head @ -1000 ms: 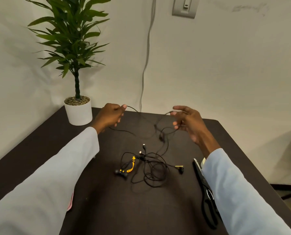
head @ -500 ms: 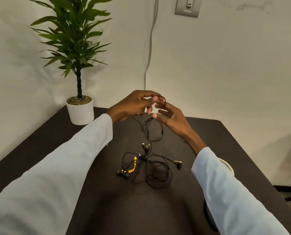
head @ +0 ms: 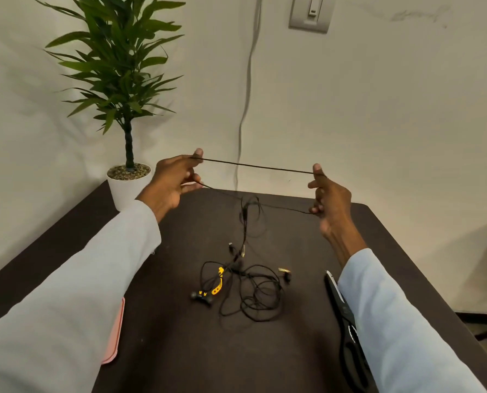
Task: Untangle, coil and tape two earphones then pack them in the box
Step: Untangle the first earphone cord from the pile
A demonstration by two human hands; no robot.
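Head view. Landmark: the tangle (head: 242,290) of earphone cable lying mid-table (head: 157,350). Above and beyond it, the left hand (head: 171,180) and right hand (head: 328,198) each pinched a black cable (head: 253,165) between thumb and forefinger, one span drawn taut between them; a slacker strand sagged below and ran down into the tangle. Lower fingers of both hands were curled round that strand. Earbuds (head: 201,296) lay at the tangle's left edge. Scissors (head: 347,321) lay to its right, a pink object (head: 114,333) to its left; the box was not seen. Judgement: cable light, limp, thin, snag-prone; grip near plugs or buds, pull gently.
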